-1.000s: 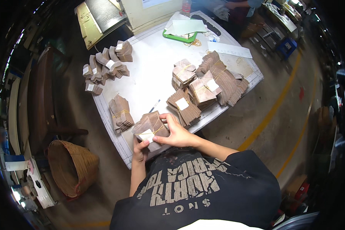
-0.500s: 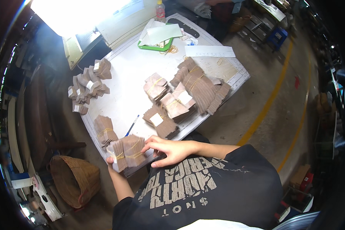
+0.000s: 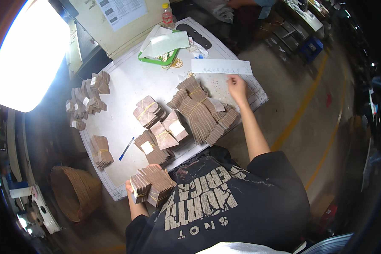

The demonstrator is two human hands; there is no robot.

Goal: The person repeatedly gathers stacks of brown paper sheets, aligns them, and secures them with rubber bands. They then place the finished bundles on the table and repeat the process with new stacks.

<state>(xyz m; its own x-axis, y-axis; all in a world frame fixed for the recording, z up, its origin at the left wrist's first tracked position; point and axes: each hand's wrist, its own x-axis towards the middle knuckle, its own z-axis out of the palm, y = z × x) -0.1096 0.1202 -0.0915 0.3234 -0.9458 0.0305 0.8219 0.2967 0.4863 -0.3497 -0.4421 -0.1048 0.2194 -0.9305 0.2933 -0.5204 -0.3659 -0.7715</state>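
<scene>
My left hand (image 3: pixel 130 187) grips two rubber-banded bundles of brown cut pieces (image 3: pixel 153 182) side by side, close to my shirt at the table's near edge. My right hand (image 3: pixel 237 86) is stretched to the far right of the table, just below a long white paper strip (image 3: pixel 221 66). Its fingers are curled together on the tabletop; whatever they pinch is hidden. Between the hands lie more banded bundles (image 3: pixel 148 112), one with a white label (image 3: pixel 147 147), and a large row of brown stacks (image 3: pixel 199 112).
Smaller brown stacks (image 3: pixel 89 99) and a single bundle (image 3: pixel 100 151) lie along the table's left side, near a blue pen (image 3: pixel 126 148). Farther back are a green tray (image 3: pixel 156 62), loose rubber bands (image 3: pixel 175 63) and a bottle (image 3: pixel 167 19). A wicker basket (image 3: pixel 78 192) stands on the floor.
My right hand has left the held bundles and reached out to the far right by the paper strip. My left hand has lifted the bundles nearer my body and tilted them.
</scene>
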